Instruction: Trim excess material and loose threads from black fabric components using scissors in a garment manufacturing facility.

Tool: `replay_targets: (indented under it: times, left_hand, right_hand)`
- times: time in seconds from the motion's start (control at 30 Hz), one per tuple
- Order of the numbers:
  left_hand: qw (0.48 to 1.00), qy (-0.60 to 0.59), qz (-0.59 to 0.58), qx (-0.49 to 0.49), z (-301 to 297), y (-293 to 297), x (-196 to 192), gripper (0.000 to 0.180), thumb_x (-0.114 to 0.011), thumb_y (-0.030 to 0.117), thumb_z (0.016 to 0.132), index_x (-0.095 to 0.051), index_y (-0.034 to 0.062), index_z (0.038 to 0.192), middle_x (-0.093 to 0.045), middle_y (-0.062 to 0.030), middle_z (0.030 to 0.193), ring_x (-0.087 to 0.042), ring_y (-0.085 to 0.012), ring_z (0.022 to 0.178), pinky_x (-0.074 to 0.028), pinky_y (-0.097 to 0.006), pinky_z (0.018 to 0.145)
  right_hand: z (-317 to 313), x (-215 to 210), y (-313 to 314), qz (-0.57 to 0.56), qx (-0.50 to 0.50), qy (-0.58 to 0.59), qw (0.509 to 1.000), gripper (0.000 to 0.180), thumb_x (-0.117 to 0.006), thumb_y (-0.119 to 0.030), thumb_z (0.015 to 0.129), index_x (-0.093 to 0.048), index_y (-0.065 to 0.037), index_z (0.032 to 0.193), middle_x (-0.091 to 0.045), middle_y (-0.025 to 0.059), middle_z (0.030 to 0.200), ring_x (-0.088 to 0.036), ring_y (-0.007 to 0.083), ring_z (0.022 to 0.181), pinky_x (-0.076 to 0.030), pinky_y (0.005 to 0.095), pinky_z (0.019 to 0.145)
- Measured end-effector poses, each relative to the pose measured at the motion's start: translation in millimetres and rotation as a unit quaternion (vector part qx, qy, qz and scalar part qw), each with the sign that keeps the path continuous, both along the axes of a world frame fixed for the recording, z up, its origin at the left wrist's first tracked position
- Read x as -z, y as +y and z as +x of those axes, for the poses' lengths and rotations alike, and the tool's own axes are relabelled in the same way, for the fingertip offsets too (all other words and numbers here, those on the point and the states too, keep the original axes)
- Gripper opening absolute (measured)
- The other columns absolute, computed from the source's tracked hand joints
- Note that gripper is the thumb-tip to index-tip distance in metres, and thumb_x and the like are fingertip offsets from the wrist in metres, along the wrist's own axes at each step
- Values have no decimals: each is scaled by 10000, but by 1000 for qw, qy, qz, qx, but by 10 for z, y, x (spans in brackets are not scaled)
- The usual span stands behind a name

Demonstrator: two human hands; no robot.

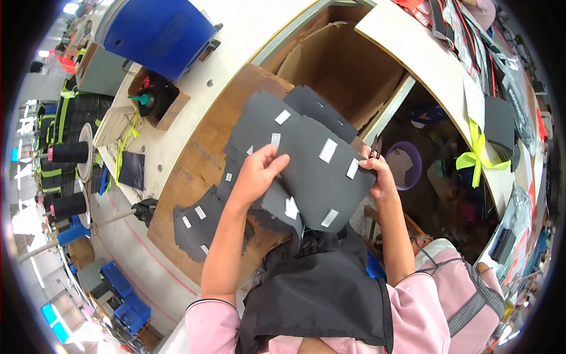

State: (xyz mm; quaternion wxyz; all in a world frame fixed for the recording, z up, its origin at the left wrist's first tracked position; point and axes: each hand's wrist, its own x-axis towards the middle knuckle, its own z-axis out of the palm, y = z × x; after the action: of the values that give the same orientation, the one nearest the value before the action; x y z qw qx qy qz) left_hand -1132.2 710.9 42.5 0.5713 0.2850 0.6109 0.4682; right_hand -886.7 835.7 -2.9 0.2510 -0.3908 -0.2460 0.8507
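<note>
A dark grey sheet panel (315,171) with small white strips on it is held up in front of me, its lower part curling over. My left hand (254,177) is closed in a pinch at its left side. The panel's right edge is gripped by my right hand (379,176). A small dark tool like thread snips (375,152) also sticks up from my right fingers; its lower part is hidden. Under and behind the held panel lie more dark grey panels (256,109), several with white strips. Another grey panel (197,221) rests by my left forearm.
The panels lie on a brown wooden board (183,171). Beyond it are an open cardboard box (330,59) and a blue sewing machine (159,35). A purple bin (407,165) stands low at the right. Black thread cones (68,152) are at the left. Another person (466,289) sits close at my right.
</note>
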Motion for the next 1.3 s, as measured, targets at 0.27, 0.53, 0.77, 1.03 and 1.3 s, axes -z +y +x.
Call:
replay_targets:
  times: [0.27, 0.53, 0.77, 1.03, 1.3]
  left_hand:
    - [986, 94, 77, -112, 26, 278, 366, 165, -559, 217, 903, -537, 54, 916, -503, 66, 787, -420, -13, 708, -340, -169, 634]
    - [996, -77, 38, -38, -98, 298, -283, 272, -635, 140, 809, -557, -10, 1022, -596, -11, 928, -535, -73, 836, -426, -218, 754]
    - [992, 68, -80, 67, -195, 256, -269, 358, -744, 171, 712, -567, 11, 979, -599, -28, 934, -541, -88, 853, -438, -230, 767]
    - [982, 106, 4, 158, -224, 215, -353, 474, -769, 208, 659, -612, -11, 1049, -621, -104, 1010, -572, -166, 910, -446, -299, 817]
    - [990, -21, -113, -86, 90, -244, -254, 281, -671, 237, 804, -626, -20, 908, -626, -40, 793, -575, -96, 702, -467, -229, 635]
  right_hand:
    - [-210, -520, 111, 143, 94, -26, 985, 137, -575, -50, 680, -442, -77, 698, -545, 50, 756, -498, 103, 554, -436, 223, 484]
    - [-27, -280, 41, 19, 58, -1, 998, 158, -550, -54, 703, -401, -107, 707, -477, 6, 631, -537, 131, 592, -480, 264, 551]
    - [-144, 52, -495, -217, 57, 172, 959, 172, -533, 10, 728, -396, -94, 711, -494, 26, 680, -502, 116, 485, -482, 226, 448]
    - [-288, -201, -250, -99, -110, 82, 986, 173, -553, -20, 714, -395, -77, 673, -464, 18, 605, -403, 51, 408, -331, 185, 319]
    - [-444, -727, -481, 628, 10, -348, 696, 388, -687, -97, 732, -523, -66, 1082, -555, 88, 866, -571, 216, 682, -481, 304, 596]
